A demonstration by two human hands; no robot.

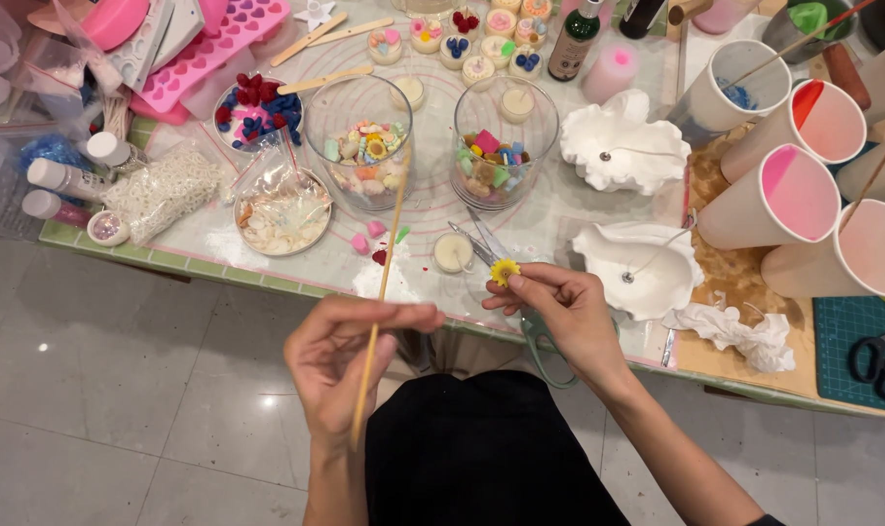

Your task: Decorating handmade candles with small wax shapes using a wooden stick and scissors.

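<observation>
The left hand [350, 356] is pinching a thin wooden stick [382, 292], fingers curled tight around it, the tip pointing to twelve o'clock at the left glass [357, 146]. The right hand [559, 307] is pinching a small yellow flower [504, 270] between pressed fingertips, at the table's near edge. At two o'clock are standing white cups [783, 200] with pink insides; at eleven, a pink heart mould [213, 49].

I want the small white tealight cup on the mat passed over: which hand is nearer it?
Right. The right hand, pinching a yellow flower, is just beside the tealight cup; the left hand, holding a wooden stick, is lower, off the table.
</observation>
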